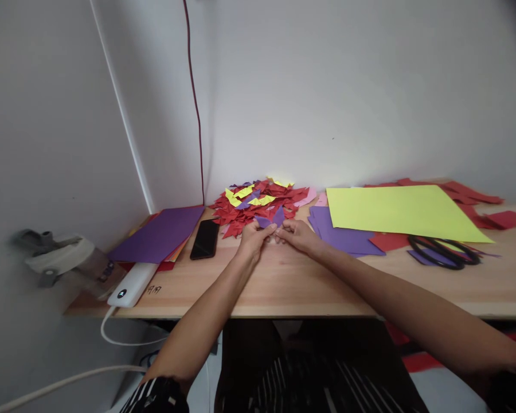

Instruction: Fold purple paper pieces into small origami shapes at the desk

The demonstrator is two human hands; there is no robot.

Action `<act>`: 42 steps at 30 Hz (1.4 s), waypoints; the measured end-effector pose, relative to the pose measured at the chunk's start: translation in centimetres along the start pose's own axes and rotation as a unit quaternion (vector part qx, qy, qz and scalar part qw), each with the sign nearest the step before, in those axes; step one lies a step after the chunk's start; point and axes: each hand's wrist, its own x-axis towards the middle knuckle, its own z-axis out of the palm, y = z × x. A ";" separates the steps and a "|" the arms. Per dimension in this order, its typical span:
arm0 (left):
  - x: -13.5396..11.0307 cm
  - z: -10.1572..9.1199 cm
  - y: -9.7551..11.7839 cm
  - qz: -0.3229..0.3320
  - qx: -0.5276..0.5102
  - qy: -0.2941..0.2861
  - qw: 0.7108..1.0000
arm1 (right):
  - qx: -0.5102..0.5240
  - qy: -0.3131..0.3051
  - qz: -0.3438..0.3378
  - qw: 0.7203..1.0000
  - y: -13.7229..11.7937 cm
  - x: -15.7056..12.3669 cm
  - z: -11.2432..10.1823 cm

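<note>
Between both hands is a small folded purple paper piece [277,217], with two pointed flaps sticking up like wings. My left hand [253,236] pinches its lower left side with thumb and fingers. On the other side, my right hand [296,234] grips the lower right part, the two thumbs close together. My fingers hide the paper's lower part. Just behind the hands lies a heap of folded paper pieces [258,202], mostly red with some yellow and purple ones.
Left of the hands lie a phone [204,240], purple sheets [159,235] and a white power bank [133,285] with a cable. A clear bottle [90,267] stands far left. To the right are a yellow sheet [399,212], purple paper [348,241] and black-handled scissors [442,252].
</note>
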 end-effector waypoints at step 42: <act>-2.4 0.2 3.6 0.389 0.215 -0.080 0.892 | -0.221 0.178 -0.282 0.917 -1.9 -1.2 -1.5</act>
